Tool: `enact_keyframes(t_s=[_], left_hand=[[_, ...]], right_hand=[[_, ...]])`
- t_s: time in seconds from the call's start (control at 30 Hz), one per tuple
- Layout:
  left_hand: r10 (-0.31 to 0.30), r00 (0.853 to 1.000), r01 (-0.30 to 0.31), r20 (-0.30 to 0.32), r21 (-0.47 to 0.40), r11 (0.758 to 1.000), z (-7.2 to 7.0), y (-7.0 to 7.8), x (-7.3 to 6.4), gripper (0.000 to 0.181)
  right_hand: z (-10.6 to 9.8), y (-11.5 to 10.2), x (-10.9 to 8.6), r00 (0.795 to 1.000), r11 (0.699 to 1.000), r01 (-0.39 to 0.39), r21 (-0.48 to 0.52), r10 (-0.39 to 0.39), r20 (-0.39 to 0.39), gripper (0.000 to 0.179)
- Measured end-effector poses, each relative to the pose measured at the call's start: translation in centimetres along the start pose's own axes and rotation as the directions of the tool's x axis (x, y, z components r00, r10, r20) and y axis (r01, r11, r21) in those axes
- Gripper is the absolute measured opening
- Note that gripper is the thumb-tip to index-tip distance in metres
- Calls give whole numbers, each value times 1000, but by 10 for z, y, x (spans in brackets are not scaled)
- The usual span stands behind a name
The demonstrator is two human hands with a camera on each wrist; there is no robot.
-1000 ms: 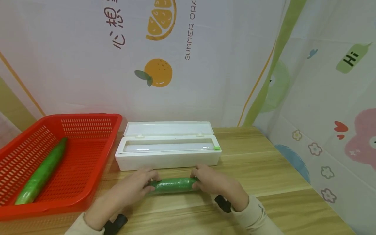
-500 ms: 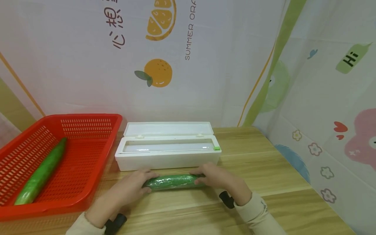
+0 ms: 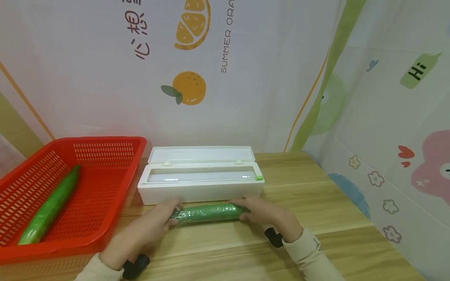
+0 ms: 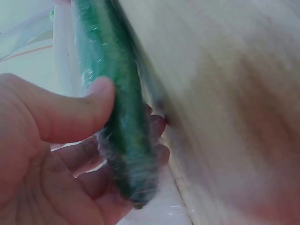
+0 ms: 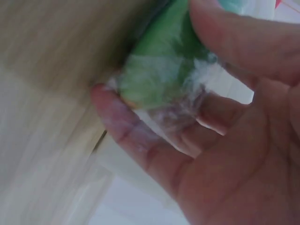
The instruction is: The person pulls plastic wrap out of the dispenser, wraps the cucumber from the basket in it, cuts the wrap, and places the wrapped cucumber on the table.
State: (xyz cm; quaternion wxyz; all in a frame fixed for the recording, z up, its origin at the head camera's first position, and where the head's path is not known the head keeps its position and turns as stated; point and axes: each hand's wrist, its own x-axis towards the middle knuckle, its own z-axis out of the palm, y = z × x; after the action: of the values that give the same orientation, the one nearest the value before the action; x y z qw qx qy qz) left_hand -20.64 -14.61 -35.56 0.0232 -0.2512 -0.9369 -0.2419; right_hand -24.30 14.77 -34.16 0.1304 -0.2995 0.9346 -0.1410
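Observation:
A green cucumber [image 3: 209, 213] wrapped in clear plastic film lies crosswise between both hands, just in front of a white box. My left hand [image 3: 154, 222] grips its left end; in the left wrist view the thumb lies along one side of the cucumber [image 4: 124, 117] and the fingers curl behind it. My right hand [image 3: 261, 212] holds the other end. Crinkled loose film [image 5: 173, 101] gathers round that tip in the right wrist view, with the thumb on one side and the fingers beneath.
Behind the cucumber stands the long white film dispenser box [image 3: 202, 192], its lid [image 3: 202, 154] raised and a green slider [image 3: 259, 177] at its right. To the left is a red plastic basket [image 3: 105, 230] with another cucumber [image 3: 50, 207] inside. A printed curtain [image 3: 246, 109] hangs behind the wooden table [image 3: 299, 187].
Both hands have shifted the wrapped cucumber slightly away from me, towards the white box. The hands now sit farther apart, nearer its ends, and more of the cucumber shows between them.

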Motion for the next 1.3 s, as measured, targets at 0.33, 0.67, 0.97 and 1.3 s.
enact_keyframes(t_s=[0.33,0.67,0.97,1.3], left_hand=[[-79,997,78,21,32,996,2,-6,-1,18],[-83,996,81,36,63,995,0,-5,-2,15],[-115,992,120,-55,96,988,-10,13,0,16],[203,953,-151,-227,226,962,-24,15,-2,29]], right_hand=[[-3,6,0,999,993,-23,114,18,45,44],[-7,15,-4,995,969,29,247,-52,85,41],[-35,24,-27,996,926,-9,377,-24,83,44],[-55,28,-39,987,821,51,568,-128,96,36]])
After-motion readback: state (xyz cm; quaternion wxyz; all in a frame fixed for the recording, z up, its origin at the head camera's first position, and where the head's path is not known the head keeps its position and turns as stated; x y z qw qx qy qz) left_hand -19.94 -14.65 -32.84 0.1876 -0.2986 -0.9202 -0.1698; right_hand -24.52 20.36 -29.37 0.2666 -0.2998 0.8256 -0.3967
